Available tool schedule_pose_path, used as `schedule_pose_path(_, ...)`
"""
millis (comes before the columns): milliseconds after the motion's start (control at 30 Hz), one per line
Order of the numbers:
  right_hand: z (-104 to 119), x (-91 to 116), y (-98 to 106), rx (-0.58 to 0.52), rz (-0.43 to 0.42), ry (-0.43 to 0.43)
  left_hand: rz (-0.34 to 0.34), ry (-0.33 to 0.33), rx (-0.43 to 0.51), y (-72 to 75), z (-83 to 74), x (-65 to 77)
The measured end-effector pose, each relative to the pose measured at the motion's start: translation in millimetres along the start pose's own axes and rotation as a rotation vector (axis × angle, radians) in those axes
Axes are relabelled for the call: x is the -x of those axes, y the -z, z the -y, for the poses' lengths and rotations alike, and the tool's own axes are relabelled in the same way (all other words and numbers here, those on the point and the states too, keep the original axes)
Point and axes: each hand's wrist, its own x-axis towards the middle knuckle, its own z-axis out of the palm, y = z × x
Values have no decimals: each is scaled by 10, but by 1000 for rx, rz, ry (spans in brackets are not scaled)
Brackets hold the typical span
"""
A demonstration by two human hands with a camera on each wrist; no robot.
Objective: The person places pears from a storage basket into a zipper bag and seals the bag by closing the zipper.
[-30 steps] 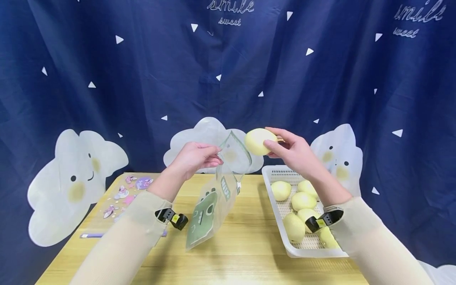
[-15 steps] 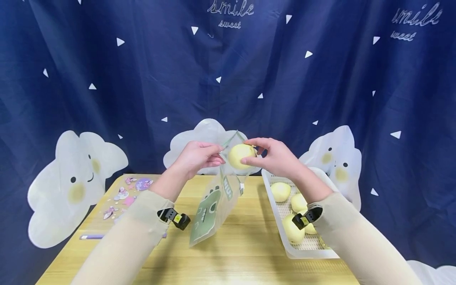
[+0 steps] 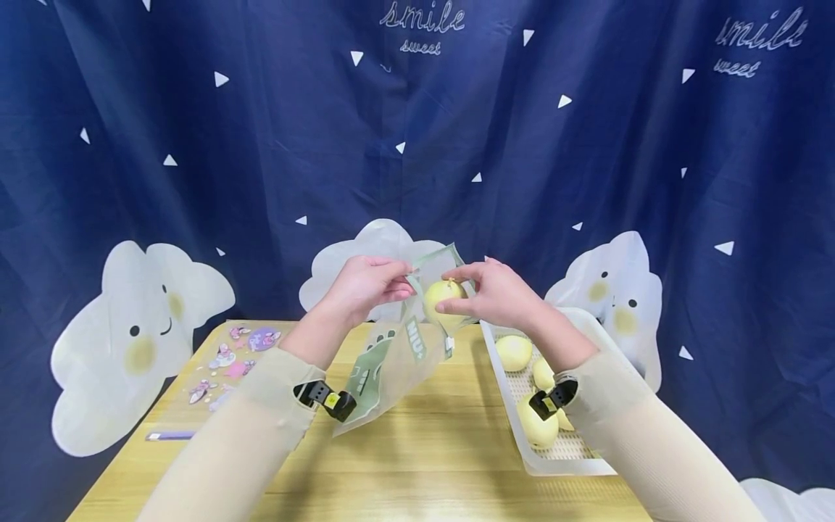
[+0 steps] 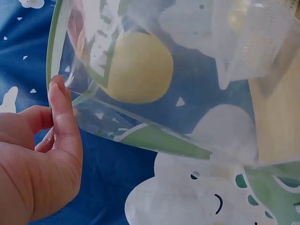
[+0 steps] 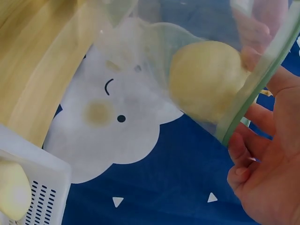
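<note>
My left hand (image 3: 375, 283) pinches the clear bag (image 3: 404, 370) by one side of its mouth, and my right hand (image 3: 499, 293) holds a yellow fruit (image 3: 438, 301) between thumb and fingers, inside the bag near its opening. From my right wrist I see the fruit through the film, with some of my fingers right against the green rim (image 5: 265, 84). That closeness is what I'd worry about most: if those fingers catch the rim on the way out, they could drag it along, fold the mouth over or pull the fruit back with them. The fruit also sits high, well above the bottom of the bag, so loosening my grip there could let it tip over the far edge and fall to the tabletop (image 3: 443, 449). My left hand has only a thin pinch, and the film looks slick; the sudden weight of a dropped fruit might tear the bag from my fingertips. The bag slants, its lower end toward me, and I can't tell whether that end touches the wood. Under my right forearm is the white basket (image 3: 511, 407) with more fruits (image 3: 514, 353); a low sweep of the sleeve might knock it. The second bag (image 3: 218, 370) lies flat on my left, where a dropped fruit seems unlikely to reach it.
</note>
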Motion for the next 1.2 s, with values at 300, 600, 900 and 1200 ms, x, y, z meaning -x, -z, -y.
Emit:
schedule_pose_path(300, -89, 97, 116, -207, -161, -14, -51, -66, 95, -16, -117, 21)
schedule_pose_path(600, -462, 284, 249, -312, -287, -78, -64, -84, 76, 52, -161, 49)
schedule_pose_path(900, -853, 484, 236, -206, -194, -157, -67, -79, 84, 159, -107, 45)
schedule_pose_path(1200, -1146, 789, 154, -112, -82, -129, -64, -70, 74, 180, -88, 36)
